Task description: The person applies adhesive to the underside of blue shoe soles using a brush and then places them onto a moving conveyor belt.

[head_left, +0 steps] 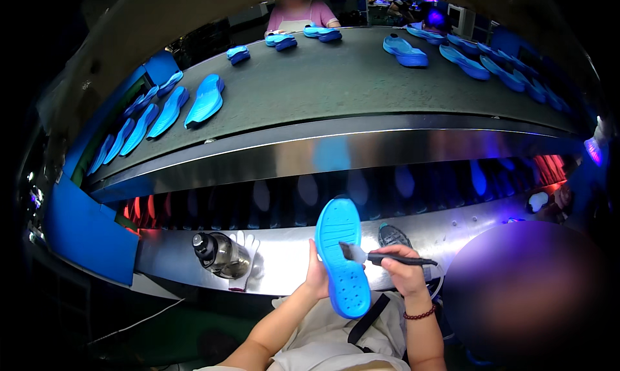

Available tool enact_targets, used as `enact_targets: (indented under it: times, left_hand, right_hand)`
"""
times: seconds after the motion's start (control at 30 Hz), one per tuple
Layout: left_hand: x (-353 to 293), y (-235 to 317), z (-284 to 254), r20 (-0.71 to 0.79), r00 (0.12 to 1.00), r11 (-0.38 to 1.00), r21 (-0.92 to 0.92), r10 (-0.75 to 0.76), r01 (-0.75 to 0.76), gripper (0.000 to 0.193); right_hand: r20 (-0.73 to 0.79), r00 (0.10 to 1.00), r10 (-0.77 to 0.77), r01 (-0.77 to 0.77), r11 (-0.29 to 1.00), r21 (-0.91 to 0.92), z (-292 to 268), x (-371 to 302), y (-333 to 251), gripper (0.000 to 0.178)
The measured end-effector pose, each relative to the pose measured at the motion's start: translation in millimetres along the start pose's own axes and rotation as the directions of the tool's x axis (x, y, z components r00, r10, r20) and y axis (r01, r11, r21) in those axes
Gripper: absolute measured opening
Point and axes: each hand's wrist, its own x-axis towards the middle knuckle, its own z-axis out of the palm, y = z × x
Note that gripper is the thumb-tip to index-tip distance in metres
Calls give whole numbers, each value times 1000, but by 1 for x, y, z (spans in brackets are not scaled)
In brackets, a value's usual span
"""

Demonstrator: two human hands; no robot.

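My left hand (316,275) grips a bright blue shoe sole (349,292) by its left edge. The sole is upright, its grooved and dimpled face toward me. From the other side my right hand (404,271) holds a brush (386,259) by its black handle. The brush's dark bristles lie at the middle of the sole's face; whether they press on it is hard to tell. A pale cord or tube (440,282) runs from the handle's end. Behind my right hand, a dark grey, shoe-like thing (392,236) rests on the metal ledge (445,242).
A dark bottle (221,256) and a white glove (245,261) are on the ledge at left. Beyond a metal rail (284,148), a green conveyor belt (290,90) carries several blue soles (206,101). One person (303,15) is across the belt; a blurred shape fills the lower right.
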Motion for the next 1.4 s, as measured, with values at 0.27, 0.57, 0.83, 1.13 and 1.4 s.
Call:
enact_targets:
  times: [0.27, 0.57, 0.83, 1.13, 1.4]
  left_hand:
    - [-2, -13, 26, 117, 992, 998, -50, 40, -34, 101]
    - [-6, -20, 37, 109, 994, 998, -54, 16, -11, 95]
    - [1, 9, 9, 36, 973, 969, 91, 229, -231, 91]
    - [-13, -2, 42, 110, 991, 997, -6, 75, -75, 95]
    - [-10, 1, 23, 310, 948, 998, -1, 65, -69, 89]
  right_hand:
    - [-134, 991, 23, -18, 999, 39, 6, 16, 6, 23]
    - [-260, 954, -152, 86, 965, -249, 16, 41, -10, 16]
    - [375, 872, -315, 467, 309, -828, 64, -11, -15, 16]
    - [12, 973, -230, 198, 807, -557, 52, 23, -51, 18]
    - [123, 983, -134, 176, 871, -458, 50, 19, -53, 18]
